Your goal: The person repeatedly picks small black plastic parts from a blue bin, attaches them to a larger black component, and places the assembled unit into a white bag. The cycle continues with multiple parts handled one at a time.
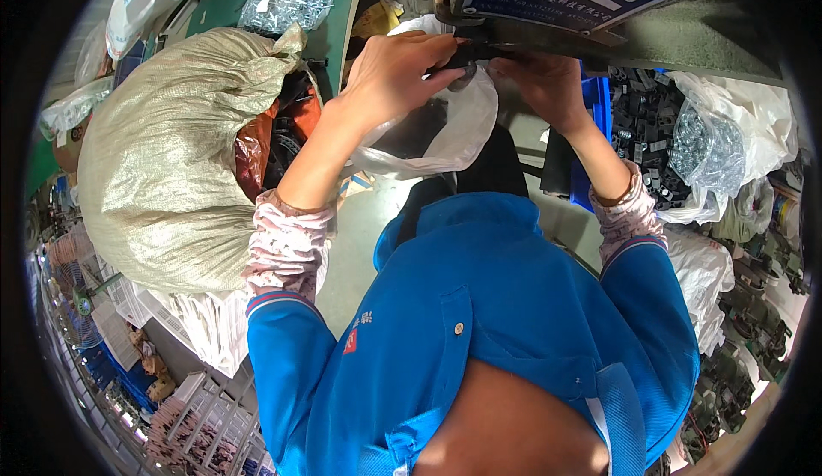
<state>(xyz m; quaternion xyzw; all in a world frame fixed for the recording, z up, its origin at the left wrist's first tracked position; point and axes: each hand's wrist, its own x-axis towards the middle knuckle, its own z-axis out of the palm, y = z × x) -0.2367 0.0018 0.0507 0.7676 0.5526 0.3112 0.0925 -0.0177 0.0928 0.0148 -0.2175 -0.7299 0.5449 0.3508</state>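
You are pinching a small, dark, elongated part [485, 50] in your left hand [398, 72], beside the lower edge of the dark metal machine [685, 41]. Your right hand [550, 89] is resting near its right end, grip too hidden to tell.

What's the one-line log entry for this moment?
left hand: at dark piece; right hand: near same piece, grip unclear; white bag: open, beneath left hand; blue bin: right, holding dark parts
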